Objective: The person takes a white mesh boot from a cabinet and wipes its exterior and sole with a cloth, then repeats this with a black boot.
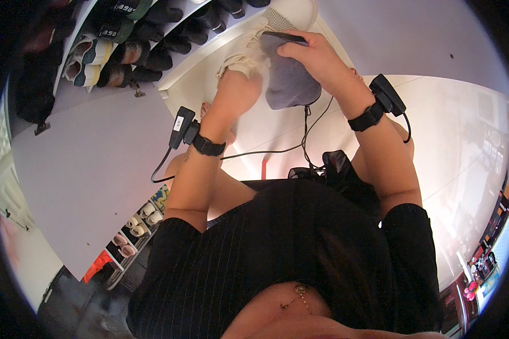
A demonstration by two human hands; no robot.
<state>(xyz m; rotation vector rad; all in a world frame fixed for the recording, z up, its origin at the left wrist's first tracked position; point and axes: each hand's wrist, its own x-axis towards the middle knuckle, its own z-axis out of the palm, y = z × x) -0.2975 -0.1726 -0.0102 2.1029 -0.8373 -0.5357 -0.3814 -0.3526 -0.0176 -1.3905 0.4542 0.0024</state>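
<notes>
My right hand (312,55) is closed on a soft grey fabric thing (294,79) with a dark strip along its upper edge, thumb lying across the top. Its exact kind cannot be made out. Just to the left, my left hand (242,95) is curled and a little blurred, with its fingers turned away from view. It grips a crumpled cream cloth (246,59) that spreads upward beyond the knuckles. The cloth and the grey thing are side by side. A pale perforated surface (278,21) shows behind the cloth.
Shelves at the upper left hold several dark shoes (152,53) and a pale pair (90,62). A light cabinet door (85,169) stands open at the left, with another panel (424,39) at the upper right. Black cables (266,151) run between my wrist straps. More shoes (136,226) sit lower left.
</notes>
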